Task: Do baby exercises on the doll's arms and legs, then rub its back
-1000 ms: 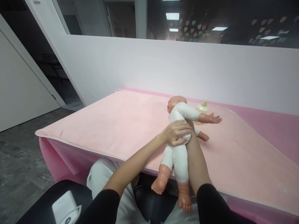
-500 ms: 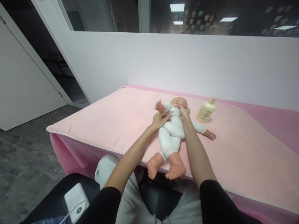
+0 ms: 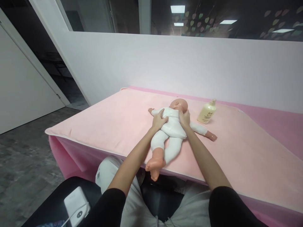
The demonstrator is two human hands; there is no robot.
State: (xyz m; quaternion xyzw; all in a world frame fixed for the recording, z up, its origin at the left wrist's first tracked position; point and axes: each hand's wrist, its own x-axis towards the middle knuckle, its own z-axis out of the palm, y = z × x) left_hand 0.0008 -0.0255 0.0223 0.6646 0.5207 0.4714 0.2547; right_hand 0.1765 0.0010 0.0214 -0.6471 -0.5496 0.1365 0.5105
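Note:
A baby doll (image 3: 174,124) with a white cloth body lies on the pink blanket, its head at the far end and its feet at the near edge. It looks face down, the head turned with an ear showing. My left hand (image 3: 159,120) grips the left side of its torso, thumb across the white cloth. On the other side, my right hand (image 3: 184,119) is wrapped around the upper torso by the shoulder and neck, its fingertips partly hidden. Both doll arms stretch outward, and the feet overlap.
A pale yellow pump bottle (image 3: 206,112) stands right of the doll. The pink blanket (image 3: 106,116) covers the table, against a white wall (image 3: 151,63). A white device (image 3: 76,205) with a cable lies on a black seat at lower left.
The doll has rolled from its side onto its front, its left-side arm dropping outward and its legs crossing at the feet. My right hand has moved down from the doll's face to its shoulder.

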